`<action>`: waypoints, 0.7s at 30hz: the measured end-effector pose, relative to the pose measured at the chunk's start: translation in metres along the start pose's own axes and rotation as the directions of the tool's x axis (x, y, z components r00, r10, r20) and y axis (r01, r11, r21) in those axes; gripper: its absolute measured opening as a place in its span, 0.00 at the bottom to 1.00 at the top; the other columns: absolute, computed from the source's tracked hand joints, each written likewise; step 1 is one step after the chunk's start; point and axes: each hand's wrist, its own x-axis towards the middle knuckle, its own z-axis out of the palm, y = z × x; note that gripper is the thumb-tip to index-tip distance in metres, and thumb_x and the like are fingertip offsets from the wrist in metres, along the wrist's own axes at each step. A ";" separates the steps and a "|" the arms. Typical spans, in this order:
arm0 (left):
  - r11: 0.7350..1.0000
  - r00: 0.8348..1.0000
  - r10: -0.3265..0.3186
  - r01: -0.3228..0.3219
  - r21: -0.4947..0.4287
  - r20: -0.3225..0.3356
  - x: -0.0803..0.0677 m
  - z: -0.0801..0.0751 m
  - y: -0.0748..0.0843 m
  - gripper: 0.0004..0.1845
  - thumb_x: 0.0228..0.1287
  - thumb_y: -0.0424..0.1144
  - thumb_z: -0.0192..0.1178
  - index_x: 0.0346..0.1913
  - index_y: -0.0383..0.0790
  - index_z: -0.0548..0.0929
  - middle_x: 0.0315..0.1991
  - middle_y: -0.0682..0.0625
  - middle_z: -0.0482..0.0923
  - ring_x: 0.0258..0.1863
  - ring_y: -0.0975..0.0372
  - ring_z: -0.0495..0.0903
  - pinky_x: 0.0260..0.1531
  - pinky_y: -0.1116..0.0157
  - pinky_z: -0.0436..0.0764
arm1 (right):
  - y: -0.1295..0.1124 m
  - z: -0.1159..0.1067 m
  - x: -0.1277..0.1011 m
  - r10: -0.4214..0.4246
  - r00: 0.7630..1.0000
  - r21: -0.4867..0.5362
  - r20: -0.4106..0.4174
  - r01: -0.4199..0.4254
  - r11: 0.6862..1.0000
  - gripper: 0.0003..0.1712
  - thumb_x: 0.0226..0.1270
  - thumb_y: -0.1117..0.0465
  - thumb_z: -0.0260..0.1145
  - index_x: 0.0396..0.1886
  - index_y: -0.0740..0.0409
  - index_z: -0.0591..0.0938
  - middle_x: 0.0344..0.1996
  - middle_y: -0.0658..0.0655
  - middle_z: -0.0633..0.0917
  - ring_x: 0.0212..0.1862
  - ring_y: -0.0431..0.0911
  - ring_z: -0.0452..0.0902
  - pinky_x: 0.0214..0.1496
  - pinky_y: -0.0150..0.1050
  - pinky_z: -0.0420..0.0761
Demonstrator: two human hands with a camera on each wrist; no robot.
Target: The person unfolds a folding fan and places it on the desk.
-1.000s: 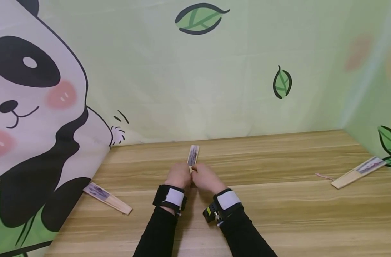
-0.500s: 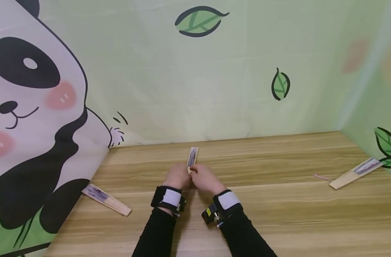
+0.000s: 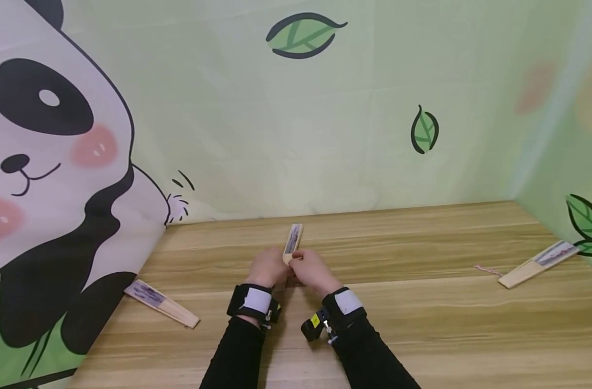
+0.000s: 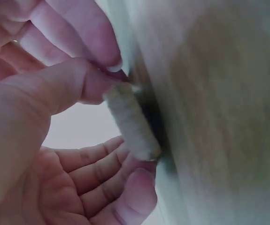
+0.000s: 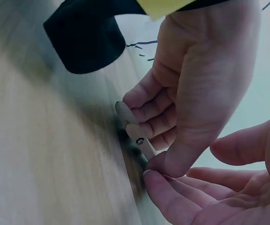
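Together left hand [image 3: 268,268], right hand [image 3: 311,270] grip folded fan [image 3: 293,241].

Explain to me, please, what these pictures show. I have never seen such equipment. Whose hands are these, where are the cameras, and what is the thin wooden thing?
No machine works here: a person in black sleeves uses two bare hands. One camera sits on the head and looks down at the wooden table. The black bands on the wrists carry two more cameras, so the two close pictures show the same hands from very near.

The left hand and the right hand both hold a closed folding fan at its lower end; its top points away from the person. In the wrist views the fingers curl around its wooden sticks.

Two more closed fans lie on the table: a fan at the left and a fan at the right. Behind hangs a panda backdrop.
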 end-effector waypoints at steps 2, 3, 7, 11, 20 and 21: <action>1.000 1.000 -0.011 0.011 -0.013 -0.003 0.000 0.001 0.000 0.15 0.51 0.45 0.68 0.27 0.34 0.82 0.26 0.46 0.78 0.25 0.55 0.74 0.24 0.59 0.74 | 0.000 0.000 0.000 0.012 1.000 0.036 -0.006 -0.011 0.999 0.21 0.64 0.69 0.54 0.54 0.76 0.77 0.47 0.66 0.81 0.40 0.49 0.78 0.38 0.37 0.80; 1.000 1.000 -0.017 0.017 -0.019 -0.002 0.000 0.001 0.000 0.15 0.52 0.45 0.68 0.27 0.35 0.82 0.26 0.46 0.77 0.25 0.55 0.74 0.23 0.60 0.72 | 0.000 0.000 0.000 0.016 1.000 0.049 -0.008 -0.015 0.999 0.20 0.64 0.70 0.54 0.54 0.76 0.78 0.46 0.66 0.81 0.39 0.49 0.78 0.38 0.36 0.80; 0.997 0.999 -0.038 0.038 -0.069 0.011 0.001 0.001 0.001 0.14 0.55 0.45 0.67 0.27 0.35 0.82 0.23 0.47 0.75 0.22 0.57 0.72 0.20 0.63 0.68 | 0.000 -0.001 0.001 0.042 0.999 0.119 -0.009 -0.041 0.992 0.19 0.66 0.71 0.53 0.53 0.76 0.77 0.39 0.63 0.82 0.37 0.50 0.79 0.38 0.40 0.81; 0.993 0.999 -0.035 0.036 -0.114 0.017 0.001 -0.001 0.003 0.13 0.55 0.44 0.66 0.23 0.37 0.80 0.19 0.49 0.72 0.18 0.58 0.70 0.17 0.65 0.64 | -0.002 -0.006 0.001 0.082 0.996 0.168 -0.020 -0.078 0.983 0.19 0.67 0.70 0.54 0.54 0.75 0.77 0.32 0.58 0.80 0.34 0.49 0.78 0.38 0.41 0.82; 0.983 0.999 -0.031 0.036 -0.183 0.030 -0.001 -0.009 0.014 0.14 0.58 0.41 0.65 0.20 0.38 0.78 0.15 0.51 0.71 0.14 0.61 0.69 0.13 0.68 0.63 | -0.002 -0.018 0.000 0.123 0.992 0.255 -0.020 -0.114 0.960 0.16 0.72 0.66 0.54 0.53 0.73 0.78 0.35 0.59 0.81 0.35 0.46 0.77 0.43 0.44 0.83; 0.979 0.999 -0.026 0.032 -0.200 0.032 -0.002 -0.010 0.015 0.14 0.59 0.41 0.64 0.21 0.38 0.78 0.15 0.51 0.72 0.13 0.61 0.70 0.12 0.68 0.63 | -0.002 -0.019 0.000 0.128 0.992 0.272 -0.019 -0.118 0.955 0.16 0.73 0.66 0.54 0.53 0.73 0.78 0.35 0.59 0.81 0.35 0.45 0.77 0.45 0.46 0.82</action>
